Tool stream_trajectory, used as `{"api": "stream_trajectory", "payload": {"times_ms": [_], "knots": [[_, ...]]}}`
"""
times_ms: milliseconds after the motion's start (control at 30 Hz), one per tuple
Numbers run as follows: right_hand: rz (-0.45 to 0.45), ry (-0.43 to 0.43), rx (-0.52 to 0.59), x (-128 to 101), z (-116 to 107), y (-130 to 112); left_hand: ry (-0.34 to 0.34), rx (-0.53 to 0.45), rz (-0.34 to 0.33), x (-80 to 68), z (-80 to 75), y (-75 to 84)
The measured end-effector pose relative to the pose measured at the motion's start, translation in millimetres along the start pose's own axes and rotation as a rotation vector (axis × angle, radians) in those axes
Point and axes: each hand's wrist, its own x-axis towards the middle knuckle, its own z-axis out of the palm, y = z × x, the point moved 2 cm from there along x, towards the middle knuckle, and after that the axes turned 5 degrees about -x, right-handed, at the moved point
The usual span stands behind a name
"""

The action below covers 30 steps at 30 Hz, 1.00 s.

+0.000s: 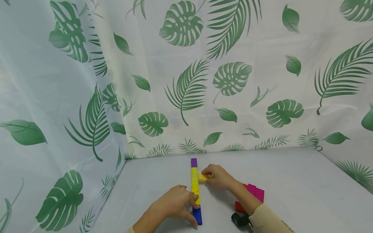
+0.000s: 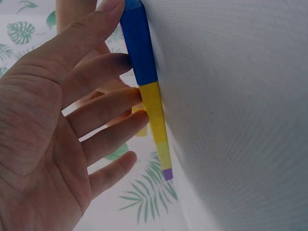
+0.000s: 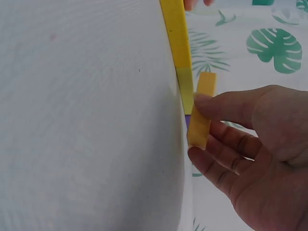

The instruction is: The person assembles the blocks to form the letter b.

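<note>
Fingers of the left hand lie almost straight and a little apart, with their tips pressing the side of the long bar, a strip that runs blue, yellow and purple away from the person on the grey table. The thumb touches the blue end. The right hand pinches a small yellow block between thumb and fingertips and holds it just beside the bar's right side, near the yellow-green part. I judge that the bar can slide or turn if the block is pushed against it harder than the left fingers hold it, because they only press and do not grip. The block can also slip, since the pinch takes only its edge. Both wrists stay low over the table, forearms coming from the near side. Pink and red blocks lie behind the right forearm.
</note>
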Motion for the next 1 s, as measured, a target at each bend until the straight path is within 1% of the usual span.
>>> {"api": "stream_trajectory", "payload": {"times_ms": [267, 567, 800, 1000], "knots": [[0.028, -0.011, -0.019, 0.8, 3.4, 2.8, 0.009, 0.009, 0.008, 0.4, 0.6, -1.2], [-0.036, -0.005, -0.061, 0.2, 2.2, 3.3, -0.001, 0.000, -0.009, 0.2, 0.4, -0.1], [-0.025, -0.015, -0.055, 0.2, 1.9, 3.8, 0.002, 0.012, -0.006, -0.1, -0.4, 1.1], [-0.034, -0.009, -0.060, -0.8, 2.5, 4.0, -0.002, 0.016, -0.006, -0.1, -0.4, 0.9]]}}
